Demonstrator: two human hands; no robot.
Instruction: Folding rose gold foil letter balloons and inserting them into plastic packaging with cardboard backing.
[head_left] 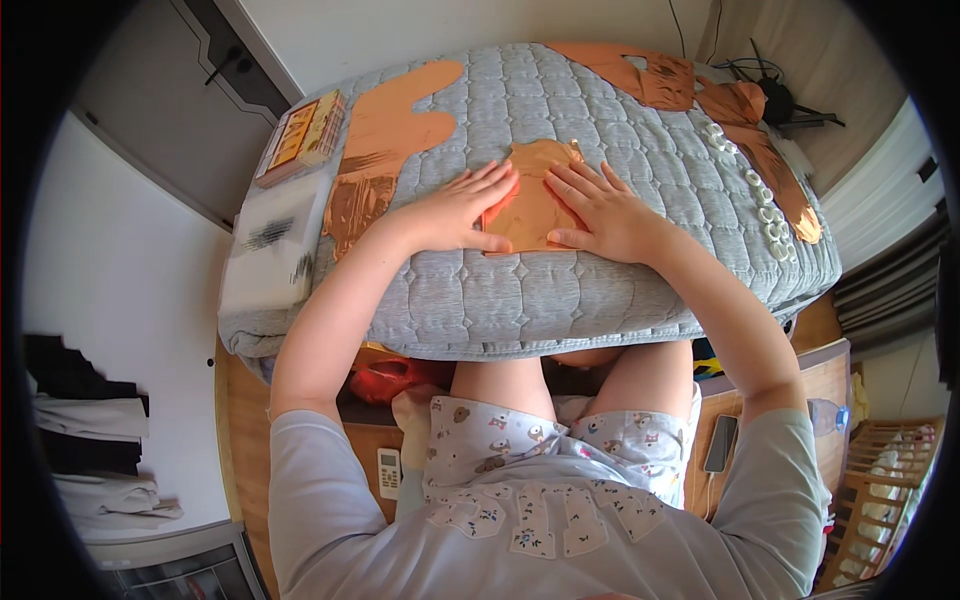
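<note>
A folded piece of shiny copper-coloured foil (532, 200) lies flat near the front edge of the grey quilted mattress (460, 300). My left hand (465, 208) rests palm down along its left side, fingers stretched out and thumb on the foil's lower left corner. Opposite it, my right hand (605, 212) lies flat with fingers spread, its fingertips and thumb over the foil's right side. Neither hand grips anything. To the left is a larger flat foil shape (385, 120) with rounded lobes, its lower part creased.
More copper foil (665, 82) stretches along the far right edge, beside several small white rings (768, 215). At the left are a printed box (302, 138) and clear plastic packets (268, 245). A black device with cables (785, 105) stands back right. A phone (720, 444) and remote (389, 473) lie below.
</note>
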